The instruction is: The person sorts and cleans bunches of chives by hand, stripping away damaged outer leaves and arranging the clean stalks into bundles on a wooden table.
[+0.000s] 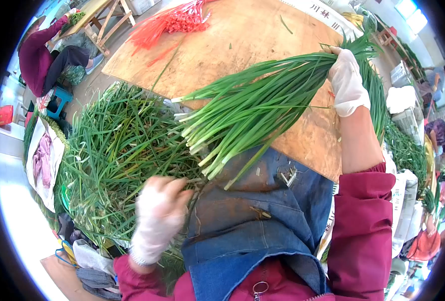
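Note:
My right hand, in a thin whitish glove, is closed around the leafy end of a bunch of garlic chives. Pale cut ends of the bunch fan out to the left above my lap. Below them, my gloved left hand is blurred, with its fingers curled in. Whatever those fingers may hold is too smeared to make out. Just beyond that hand lies a big heap of loose green leaves. Stained blue apron cloth covers my lap, with bits of stem on it.
A wooden board stands in front of me, with red plastic ties at its far edge. More chives hang behind my right hand. A person in purple sits at the far left beside a blue stool. Other people are at the right.

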Demonstrator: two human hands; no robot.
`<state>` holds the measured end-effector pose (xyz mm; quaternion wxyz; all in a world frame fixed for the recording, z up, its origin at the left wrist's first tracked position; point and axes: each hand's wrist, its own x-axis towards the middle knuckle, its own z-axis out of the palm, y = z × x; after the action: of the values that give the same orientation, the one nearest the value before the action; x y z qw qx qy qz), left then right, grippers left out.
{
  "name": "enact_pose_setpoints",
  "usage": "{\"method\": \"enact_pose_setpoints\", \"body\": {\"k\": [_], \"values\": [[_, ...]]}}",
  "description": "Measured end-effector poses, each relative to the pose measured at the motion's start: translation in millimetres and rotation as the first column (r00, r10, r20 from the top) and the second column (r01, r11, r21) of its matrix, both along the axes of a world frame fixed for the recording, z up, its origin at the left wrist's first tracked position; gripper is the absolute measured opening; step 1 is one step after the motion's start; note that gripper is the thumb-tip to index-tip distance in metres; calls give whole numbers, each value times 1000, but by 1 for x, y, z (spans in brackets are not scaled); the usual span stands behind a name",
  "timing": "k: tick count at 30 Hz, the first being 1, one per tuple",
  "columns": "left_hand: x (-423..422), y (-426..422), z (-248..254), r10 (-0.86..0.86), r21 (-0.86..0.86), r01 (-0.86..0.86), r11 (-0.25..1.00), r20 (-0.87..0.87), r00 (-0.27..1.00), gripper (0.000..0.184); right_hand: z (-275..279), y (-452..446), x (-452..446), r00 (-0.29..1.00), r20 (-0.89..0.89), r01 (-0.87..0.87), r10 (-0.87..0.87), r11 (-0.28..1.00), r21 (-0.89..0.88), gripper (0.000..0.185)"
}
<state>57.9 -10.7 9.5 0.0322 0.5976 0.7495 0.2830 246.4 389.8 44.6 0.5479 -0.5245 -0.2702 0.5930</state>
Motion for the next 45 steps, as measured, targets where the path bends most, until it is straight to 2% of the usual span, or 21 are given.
{"method": "enact_pose_setpoints", "body": {"k": [3, 5, 9, 13, 15, 16, 18, 20, 23, 25, 26, 28, 29, 31, 32, 33, 34, 36, 38, 41, 45], "values": [[25, 58, -19, 20, 47, -17, 999, -70, 997, 18, 6, -8, -3, 997, -63, 52, -51, 999, 13, 13], [26, 75, -41, -7, 73, 4, 997, 41, 999, 16, -3, 1, -1, 995, -83, 58, -55, 997, 42, 13], [18, 68, -46, 120, 67, -184, 981, 536, 836, 12, -13, 8, 12, 970, -243, -1, 24, 996, 94, 14], [-7, 38, -32, 206, 69, -227, 972, 222, 953, 9, -22, 9, 10, 980, -194, 47, -31, 996, 82, 18], [-19, 26, -35, 373, 262, -351, 899, -39, 927, 5, -20, 0, 2, 979, -136, 161, -154, 986, 45, 22], [-23, 22, -33, 405, 382, -314, 869, -186, 895, 4, -7, -16, -6, 986, 30, 161, -161, 987, -7, 17], [-1, 7, -24, 263, 296, -227, 928, -88, 961, 10, -31, 5, 13, 910, 414, -48, 11, 996, 80, 19], [35, 11, -11, 57, 129, -47, 991, -79, 995, 18, -37, 12, 14, 863, 499, -120, 76, 991, 57, 21], [66, 39, -23, -25, 36, 29, 999, -112, 993, 37, -23, 4, 5, 981, 193, 23, -9, 997, -72, 24], [71, 55, -51, 25, -49, -27, 998, -27, 999, 41, -55, 48, 12, 967, 252, -70, 34, 988, 136, 26], [70, 56, -57, 26, -123, 7, 992, 260, 965, 36, -47, 45, 4, 977, 214, -28, -8, 986, 163, 31], [70, 54, -58, 232, -276, 18, 961, 841, 489, 21, -18, 25, -10, 957, 290, -81, -13, 948, 308, 41], [68, 55, -43, 329, -345, 80, 935, 930, 163, 18, -5, 16, -11, 915, 402, -186, 7, 894, 407, 46], [69, 52, -28, 355, -364, 92, 927, 930, 96, 17, 22, 14, -6, 432, 849, -470, -304, 728, 500, 49], [70, 51, -23, 366, -370, 97, 924, 929, 60, 17, 30, -7, -3, 696, 658, -431, -289, 564, 704, 21], [71, 50, -19, 352, -356, 79, 931, 934, 62, 16, 48, -30, 4, 556, 790, -407, -259, 744, 530, 45], [73, 49, -16, 337, -341, 62, 938, 939, 64, 16, 57, -62, 7, 615, 754, -428, -232, 705, 566, 34], [78, 48, -14, 290, -293, 17, 956, 952, 104, 15, 66, -131, 25, 624, 763, -612, 168, 713, 343, 21], [85, 47, -14, 226, -224, -34, 974, 956, 185, 13, 44, -184, 35, 609, 555, -721, 566, 686, 92, 17], [90, 41, -18, 94, -96, -11, 995, 928, 361, 12, 5, -228, 44, 427, 279, -773, 860, 507, -381, 30], [72, 16, 23, 184, -153, -107, 982, 887, 424, 9, -23, -251, 46, 366, 56, -879, 929, 365, -306, 36]]}}
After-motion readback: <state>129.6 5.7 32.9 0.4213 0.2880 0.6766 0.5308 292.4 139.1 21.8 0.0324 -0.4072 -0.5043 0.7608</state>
